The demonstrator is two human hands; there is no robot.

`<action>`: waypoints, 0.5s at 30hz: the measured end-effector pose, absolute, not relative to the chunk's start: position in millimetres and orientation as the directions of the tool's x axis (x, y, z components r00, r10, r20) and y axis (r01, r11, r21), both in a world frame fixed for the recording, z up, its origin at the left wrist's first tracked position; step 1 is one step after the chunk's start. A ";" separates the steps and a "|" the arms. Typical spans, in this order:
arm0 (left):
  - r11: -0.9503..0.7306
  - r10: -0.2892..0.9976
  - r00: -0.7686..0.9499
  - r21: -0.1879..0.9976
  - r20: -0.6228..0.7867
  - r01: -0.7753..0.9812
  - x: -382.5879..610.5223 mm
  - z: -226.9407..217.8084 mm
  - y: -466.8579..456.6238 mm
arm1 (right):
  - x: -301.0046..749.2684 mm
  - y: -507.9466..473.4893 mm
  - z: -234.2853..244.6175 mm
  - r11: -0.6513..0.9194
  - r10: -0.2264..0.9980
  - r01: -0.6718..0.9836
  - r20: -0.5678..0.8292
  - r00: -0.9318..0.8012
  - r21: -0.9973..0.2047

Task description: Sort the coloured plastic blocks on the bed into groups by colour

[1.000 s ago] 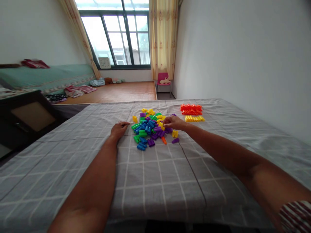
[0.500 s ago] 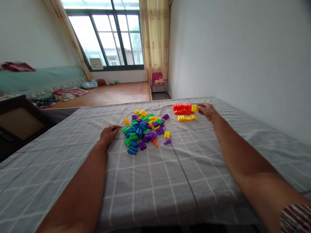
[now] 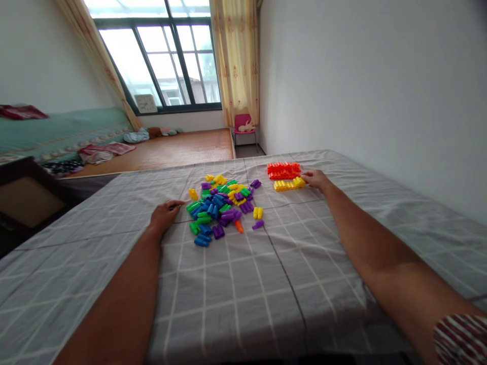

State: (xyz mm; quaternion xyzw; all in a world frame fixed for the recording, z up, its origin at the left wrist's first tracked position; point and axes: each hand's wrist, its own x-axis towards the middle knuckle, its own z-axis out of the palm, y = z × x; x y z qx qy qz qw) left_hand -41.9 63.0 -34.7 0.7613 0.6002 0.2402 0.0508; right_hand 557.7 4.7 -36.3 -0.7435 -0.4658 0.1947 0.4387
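Note:
My right hand (image 3: pixel 316 179) pinches a yellow plastic building block at the right end of a row of yellow blocks (image 3: pixel 286 185); the fingers partly hide it. Just behind that row lies a stack of red-orange blocks (image 3: pixel 283 171). My left hand (image 3: pixel 166 213) rests on the cloth at the left edge of a mixed pile of blocks (image 3: pixel 215 203), its fingers loosely stretched toward the pile and nothing visible in them. Purple, green, blue and yellow pieces make up the pile. A yellow pair (image 3: pixel 257 213) and a purple piece (image 3: pixel 258 224) lie apart at its right.
A grey checked cloth (image 3: pixel 236 294) covers the table. The white wall (image 3: pixel 361 91) runs along the right. Beyond the table are a wooden bed platform (image 3: pixel 186 144), a pink chair (image 3: pixel 243 123) and a window with a clock (image 3: pixel 146 103) on its sill.
My right hand has come down and slightly toward me, bringing the yellow block from beside the red-orange stack to the yellow row's end. The view has shifted slightly; my left hand stays by the pile.

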 end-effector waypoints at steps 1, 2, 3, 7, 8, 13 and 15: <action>-0.279 0.936 0.168 0.363 0.310 0.889 -42.3 -35.6 63.9 | 560.6 5.2 -37.5 -0.178 0.863 0.539 0.133 0.488 -0.823; -0.282 0.935 0.170 0.361 0.311 0.889 -42.6 -36.3 64.5 | 563.2 5.8 -38.2 -0.171 0.860 0.561 0.156 0.486 -0.810; -0.282 0.935 0.171 0.360 0.311 0.889 -42.8 -36.8 64.8 | 565.2 6.3 -38.3 -0.158 0.855 0.590 0.189 0.483 -0.792; -0.276 0.937 0.165 0.366 0.308 0.888 -42.1 -36.2 63.5 | 562.4 5.7 -35.3 -0.040 0.857 0.708 0.341 0.388 -0.705; -0.276 0.937 0.163 0.368 0.308 0.888 -41.6 -35.7 62.8 | 559.5 4.6 -34.5 -0.019 0.870 0.727 0.346 0.350 -0.687; -0.263 0.942 0.157 0.362 0.296 0.894 -38.9 -33.1 59.6 | 547.3 -1.9 -27.7 -0.027 0.905 0.818 0.334 0.264 -0.574; -0.261 0.944 0.158 0.360 0.290 0.896 -37.9 -32.5 58.6 | 542.5 -3.9 -20.1 -0.026 0.882 0.846 0.386 0.269 -0.532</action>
